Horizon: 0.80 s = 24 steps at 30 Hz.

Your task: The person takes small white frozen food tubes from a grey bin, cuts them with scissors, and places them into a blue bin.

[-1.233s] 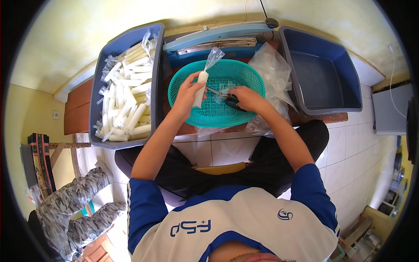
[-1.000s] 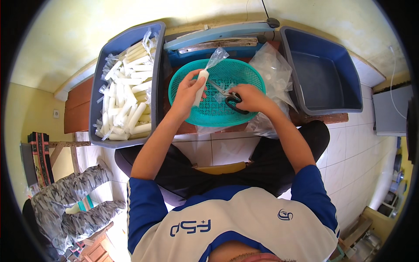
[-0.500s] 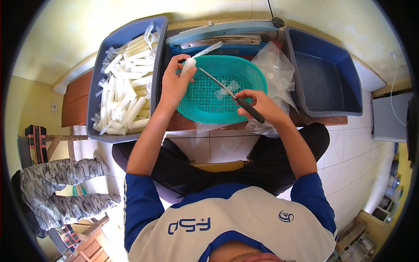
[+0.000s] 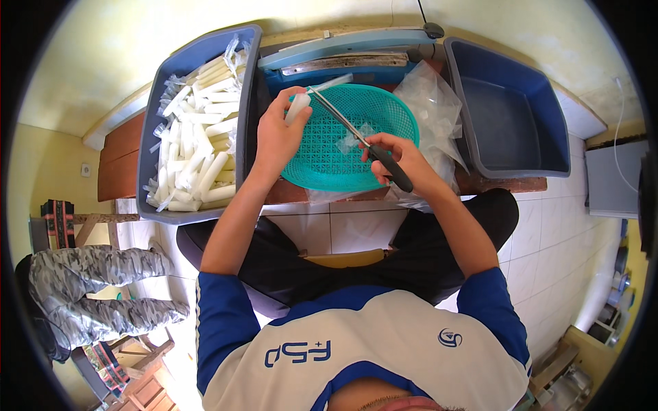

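Observation:
My left hand (image 4: 279,133) is closed round a white stick in a clear plastic sleeve (image 4: 297,108), above the left end of a green mesh basket (image 4: 406,123). The sleeve's loose tail (image 4: 336,83) sticks out to the upper right. In my right hand (image 4: 401,163) are long scissors (image 4: 346,122) with black handles. Their blades are slightly parted at the tip and meet the tail close to the stick's end. A few clear plastic scraps (image 4: 356,139) lie in the basket.
A grey-blue tub (image 4: 245,130) full of wrapped white sticks (image 4: 199,151) stands on the left. Another dark blue tub (image 4: 510,109) is at the right, beside clear plastic bags (image 4: 428,103). Behind the basket lies a long blue device (image 4: 356,46). A person's camouflage-clad legs (image 4: 103,294) show at left.
The scissors' tips have moved up and left from beside the stick onto the sleeve's tail, and the blades have parted. My left hand has shifted slightly to the right with the stick.

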{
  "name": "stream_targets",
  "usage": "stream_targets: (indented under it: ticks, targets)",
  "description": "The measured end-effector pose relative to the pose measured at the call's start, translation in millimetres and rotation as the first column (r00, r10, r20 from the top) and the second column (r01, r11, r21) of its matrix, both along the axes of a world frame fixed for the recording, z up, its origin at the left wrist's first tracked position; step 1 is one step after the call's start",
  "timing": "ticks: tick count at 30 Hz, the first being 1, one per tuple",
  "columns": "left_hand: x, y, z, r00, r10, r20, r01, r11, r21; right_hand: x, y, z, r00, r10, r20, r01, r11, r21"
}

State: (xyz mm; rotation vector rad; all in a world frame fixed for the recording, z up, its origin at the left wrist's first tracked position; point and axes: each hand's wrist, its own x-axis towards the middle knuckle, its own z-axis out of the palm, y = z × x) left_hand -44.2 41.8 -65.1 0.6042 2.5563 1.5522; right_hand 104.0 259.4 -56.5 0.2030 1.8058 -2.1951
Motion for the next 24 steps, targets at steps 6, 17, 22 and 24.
stream_targets:
  ticks: [6,17,22,24]
  targets:
    - [3.7,4.5,1.4,0.995,-0.065,0.071,0.066,0.998,-0.010,-2.6,1.6,1.2,1.000,-0.009,0.019,0.009,1.000,-0.021]
    - [13.4,11.0,-3.5,0.985,-0.167,-0.035,0.165,0.985,-0.057,-5.4,1.9,-5.3,0.998,-0.053,0.047,0.055,0.997,-0.051]
    - [13.2,11.7,0.6,0.982,-0.189,-0.015,0.187,0.978,-0.089,-7.4,1.8,-8.2,0.995,-0.061,0.076,0.066,0.996,-0.067]
    - [13.0,12.0,1.3,0.979,-0.202,0.011,0.201,0.973,-0.110,-7.2,-1.4,-7.5,0.993,-0.092,0.077,0.098,0.992,-0.079]
